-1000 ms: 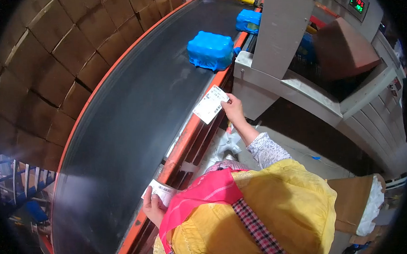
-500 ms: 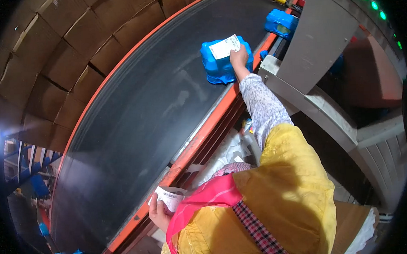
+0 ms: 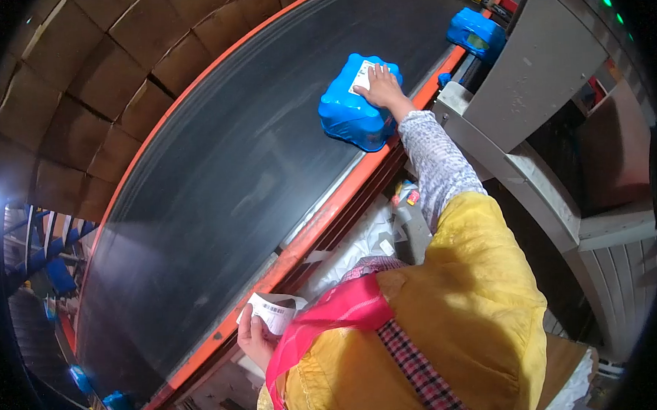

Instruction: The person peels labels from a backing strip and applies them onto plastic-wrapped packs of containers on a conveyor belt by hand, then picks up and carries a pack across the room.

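A blue plastic-wrapped package rests on the black conveyor belt, against its orange near edge. On its top lies a white printed label, partly covered by my right hand. That hand presses flat on it with the fingers stretched out, gripping nothing. Low in the view, near the orange rail, my left hand pinches a curled strip of white barcode labels between thumb and fingers.
The curved conveyor belt has an orange rim. A second blue package sits by the grey machine housing at upper right. Another blue package lies at lower left. Stacked cardboard boxes line the far side.
My right hand has gone from holding the label by its edge to lying flat over it on the package. The package appears slightly turned. My left hand keeps its strip.
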Motion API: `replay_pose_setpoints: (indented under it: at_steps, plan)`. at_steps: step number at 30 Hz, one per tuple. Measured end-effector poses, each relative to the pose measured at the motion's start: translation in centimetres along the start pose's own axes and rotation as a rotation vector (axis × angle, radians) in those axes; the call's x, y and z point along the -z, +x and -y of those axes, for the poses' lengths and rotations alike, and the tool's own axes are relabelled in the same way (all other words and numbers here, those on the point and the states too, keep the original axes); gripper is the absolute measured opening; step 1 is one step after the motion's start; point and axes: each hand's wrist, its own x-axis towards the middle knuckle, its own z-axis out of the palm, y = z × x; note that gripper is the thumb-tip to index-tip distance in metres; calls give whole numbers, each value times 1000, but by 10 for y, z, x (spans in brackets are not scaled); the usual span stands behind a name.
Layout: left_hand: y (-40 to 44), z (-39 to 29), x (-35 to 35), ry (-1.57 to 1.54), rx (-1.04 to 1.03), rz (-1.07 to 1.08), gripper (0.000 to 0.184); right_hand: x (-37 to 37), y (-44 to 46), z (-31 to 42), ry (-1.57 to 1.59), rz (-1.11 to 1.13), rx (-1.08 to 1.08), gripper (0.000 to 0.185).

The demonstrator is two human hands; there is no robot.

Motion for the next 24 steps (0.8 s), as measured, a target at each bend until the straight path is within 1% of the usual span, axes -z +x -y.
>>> replay_pose_setpoints:
  at_steps: [2,5,9,10,11,12,13,15,17,19,20,21,23,24]
  plan:
    - [2,-1,5,46,6,11,36,13,-5,21,-47,75,-63,86]
    - [3,-3,-6,-2,-11,-57,35,5,-8,41,-35,53,103,85]
    - [13,3,4,96,-121,-25,34,8,-33,71,-51,91,300,82]
    - [17,6,3,99,-146,-32,34,2,-44,78,-19,10,382,84]
    - [19,7,1,100,-172,-42,34,-4,-53,85,-26,40,418,83]
    - [17,-3,2,166,-155,8,35,1,-69,98,-34,70,454,81]
    - [21,5,-3,116,-204,-38,35,5,-85,110,-42,100,493,80]
    - [19,-3,-5,180,-203,31,35,12,-120,135,16,90,547,79]
    - [26,4,3,384,-306,95,38,11,-155,157,60,60,560,77]
    - [24,0,4,453,-299,187,43,20,-201,188,158,75,603,70]
    - [25,3,9,461,-256,250,45,24,-225,201,352,169,664,66]
    - [27,0,12,532,-304,354,51,29,-249,214,542,274,717,63]
    - [28,-3,10,526,-429,530,61,57,-296,242,961,823,643,61]
    - [27,-6,14,560,-430,571,69,63,-310,255,1017,777,768,55]
